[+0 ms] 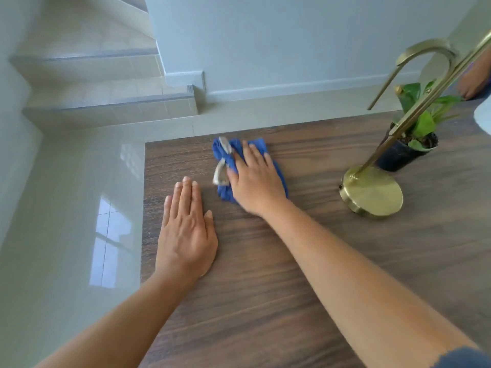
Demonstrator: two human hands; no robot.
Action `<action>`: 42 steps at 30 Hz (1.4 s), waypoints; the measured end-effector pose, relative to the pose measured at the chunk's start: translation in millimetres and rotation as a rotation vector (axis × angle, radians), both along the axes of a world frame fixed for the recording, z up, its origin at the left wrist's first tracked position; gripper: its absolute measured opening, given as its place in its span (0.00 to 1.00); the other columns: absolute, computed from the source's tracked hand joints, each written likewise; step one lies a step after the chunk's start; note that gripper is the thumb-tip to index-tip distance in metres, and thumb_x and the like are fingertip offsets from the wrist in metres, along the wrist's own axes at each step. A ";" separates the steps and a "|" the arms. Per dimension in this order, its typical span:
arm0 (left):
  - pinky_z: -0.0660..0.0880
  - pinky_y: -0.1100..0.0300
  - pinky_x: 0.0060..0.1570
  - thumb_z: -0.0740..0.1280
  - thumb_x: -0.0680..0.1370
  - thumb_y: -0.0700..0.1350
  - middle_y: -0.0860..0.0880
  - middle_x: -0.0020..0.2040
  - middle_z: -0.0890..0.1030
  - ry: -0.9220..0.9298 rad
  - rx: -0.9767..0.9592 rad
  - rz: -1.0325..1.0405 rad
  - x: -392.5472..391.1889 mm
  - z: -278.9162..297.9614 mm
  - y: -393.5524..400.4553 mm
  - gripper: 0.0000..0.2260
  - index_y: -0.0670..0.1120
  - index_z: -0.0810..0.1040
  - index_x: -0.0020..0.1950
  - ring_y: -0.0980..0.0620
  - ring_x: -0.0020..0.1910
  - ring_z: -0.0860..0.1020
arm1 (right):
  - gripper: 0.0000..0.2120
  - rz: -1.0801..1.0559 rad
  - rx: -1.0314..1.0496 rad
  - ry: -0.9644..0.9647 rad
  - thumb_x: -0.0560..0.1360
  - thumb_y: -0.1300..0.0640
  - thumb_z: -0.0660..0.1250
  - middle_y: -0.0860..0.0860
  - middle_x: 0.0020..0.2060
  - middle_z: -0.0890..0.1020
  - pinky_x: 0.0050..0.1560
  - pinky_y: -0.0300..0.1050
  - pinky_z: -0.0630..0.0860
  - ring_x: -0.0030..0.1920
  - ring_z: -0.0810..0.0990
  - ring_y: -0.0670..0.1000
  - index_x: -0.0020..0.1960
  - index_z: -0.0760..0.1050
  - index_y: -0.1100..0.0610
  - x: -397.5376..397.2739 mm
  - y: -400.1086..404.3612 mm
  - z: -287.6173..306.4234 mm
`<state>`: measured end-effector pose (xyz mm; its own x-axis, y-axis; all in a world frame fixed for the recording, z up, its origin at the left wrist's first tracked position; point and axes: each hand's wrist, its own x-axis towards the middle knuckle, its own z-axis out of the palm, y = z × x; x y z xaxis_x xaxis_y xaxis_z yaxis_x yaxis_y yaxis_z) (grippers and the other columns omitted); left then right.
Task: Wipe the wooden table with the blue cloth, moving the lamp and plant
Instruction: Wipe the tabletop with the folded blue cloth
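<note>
The blue cloth (229, 152), bunched with a grey label showing, lies near the far left corner of the dark wooden table (305, 261). My right hand (255, 179) presses flat on top of it with straight fingers. My left hand (186, 229) rests flat on the bare wood near the table's left edge, fingers together. To the right stands the brass lamp (372, 191) with a round base and a curved arm leaning up to the right. Just behind it sits the small green plant (414, 128) in a black pot.
Glossy pale floor tiles (66, 208) lie beyond the table's left and far edges. Stair steps (106, 96) rise at the back left beside a pale wall. Another person's foot (475, 81) shows at the far right.
</note>
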<state>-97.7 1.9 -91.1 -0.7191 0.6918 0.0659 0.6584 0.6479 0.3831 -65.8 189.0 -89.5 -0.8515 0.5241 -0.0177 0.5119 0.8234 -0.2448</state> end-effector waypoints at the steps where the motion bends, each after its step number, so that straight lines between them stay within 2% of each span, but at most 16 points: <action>1: 0.40 0.55 0.78 0.45 0.84 0.51 0.47 0.82 0.46 -0.006 -0.003 0.052 1.3 0.7 -1.0 0.27 0.43 0.47 0.82 0.53 0.80 0.42 | 0.28 0.027 -0.002 0.006 0.84 0.45 0.42 0.55 0.81 0.50 0.79 0.55 0.44 0.81 0.47 0.54 0.81 0.52 0.54 21.1 -20.2 1.6; 5: 0.38 0.59 0.77 0.47 0.84 0.52 0.49 0.82 0.46 -0.050 -0.037 0.075 -7.8 1.3 -4.5 0.27 0.45 0.48 0.82 0.54 0.80 0.43 | 0.31 0.040 0.044 -0.022 0.82 0.42 0.39 0.54 0.81 0.51 0.79 0.55 0.46 0.81 0.48 0.54 0.80 0.55 0.54 74.1 -42.2 0.0; 10: 0.39 0.57 0.78 0.45 0.85 0.53 0.50 0.82 0.44 -0.026 -0.067 0.025 -12.5 -0.6 -11.3 0.27 0.46 0.46 0.82 0.55 0.80 0.41 | 0.28 -0.063 0.015 -0.057 0.85 0.44 0.43 0.53 0.81 0.51 0.79 0.54 0.44 0.80 0.47 0.52 0.81 0.51 0.54 -9.0 31.6 -0.2; 14: 0.40 0.57 0.78 0.45 0.85 0.53 0.50 0.82 0.44 -0.019 -0.052 0.031 -9.3 -0.2 -10.8 0.27 0.46 0.46 0.82 0.55 0.80 0.41 | 0.24 -0.093 0.022 -0.066 0.84 0.46 0.45 0.57 0.73 0.67 0.76 0.55 0.53 0.75 0.61 0.56 0.76 0.63 0.53 -59.3 77.4 1.2; 15: 0.40 0.57 0.78 0.45 0.85 0.53 0.50 0.82 0.45 -0.013 -0.050 0.034 -9.9 -0.7 -10.9 0.27 0.46 0.47 0.82 0.55 0.80 0.41 | 0.25 -0.092 0.030 -0.055 0.84 0.46 0.45 0.57 0.73 0.67 0.76 0.55 0.53 0.74 0.62 0.56 0.76 0.63 0.54 -61.8 75.2 0.0; 19: 0.40 0.58 0.78 0.46 0.85 0.53 0.49 0.82 0.46 -0.013 -0.048 0.033 -8.5 -0.2 -10.5 0.27 0.45 0.48 0.82 0.54 0.80 0.43 | 0.27 0.025 -0.003 -0.034 0.85 0.46 0.45 0.55 0.81 0.53 0.79 0.55 0.47 0.80 0.50 0.54 0.81 0.54 0.56 -14.0 17.1 2.1; 23: 0.40 0.57 0.78 0.46 0.85 0.52 0.49 0.82 0.47 -0.008 -0.054 0.039 -9.5 -1.1 -9.2 0.27 0.44 0.49 0.82 0.54 0.80 0.43 | 0.26 0.187 -0.015 0.030 0.84 0.46 0.48 0.50 0.81 0.53 0.79 0.50 0.44 0.80 0.49 0.50 0.80 0.57 0.54 62.7 -43.5 2.6; 28: 0.42 0.56 0.79 0.46 0.85 0.53 0.49 0.82 0.46 -0.008 -0.066 0.031 -10.9 -2.2 -10.9 0.27 0.45 0.48 0.82 0.54 0.80 0.43 | 0.29 0.029 0.007 -0.085 0.84 0.41 0.45 0.52 0.81 0.48 0.79 0.52 0.41 0.81 0.45 0.51 0.82 0.49 0.52 9.2 24.0 3.5; 33: 0.41 0.57 0.78 0.45 0.84 0.53 0.49 0.82 0.46 -0.006 -0.062 0.028 -9.9 -1.2 -10.2 0.27 0.45 0.48 0.82 0.55 0.80 0.42 | 0.35 -0.131 0.029 -0.136 0.79 0.31 0.42 0.54 0.81 0.46 0.78 0.59 0.41 0.81 0.43 0.54 0.82 0.47 0.47 -30.6 72.0 5.4; 37: 0.41 0.56 0.79 0.45 0.85 0.53 0.49 0.82 0.46 -0.002 -0.065 0.023 -8.3 -1.2 -12.0 0.27 0.45 0.48 0.82 0.54 0.80 0.42 | 0.41 -0.103 0.008 -0.188 0.74 0.23 0.37 0.55 0.81 0.42 0.76 0.65 0.37 0.80 0.39 0.56 0.81 0.44 0.42 -13.1 37.4 11.7; 42: 0.41 0.56 0.78 0.45 0.85 0.53 0.48 0.82 0.46 -0.002 -0.071 0.027 -8.3 0.2 -10.3 0.27 0.45 0.48 0.82 0.54 0.80 0.42 | 0.39 0.016 0.017 -0.149 0.75 0.26 0.37 0.54 0.81 0.39 0.77 0.62 0.37 0.80 0.36 0.54 0.81 0.43 0.42 54.6 -32.8 6.2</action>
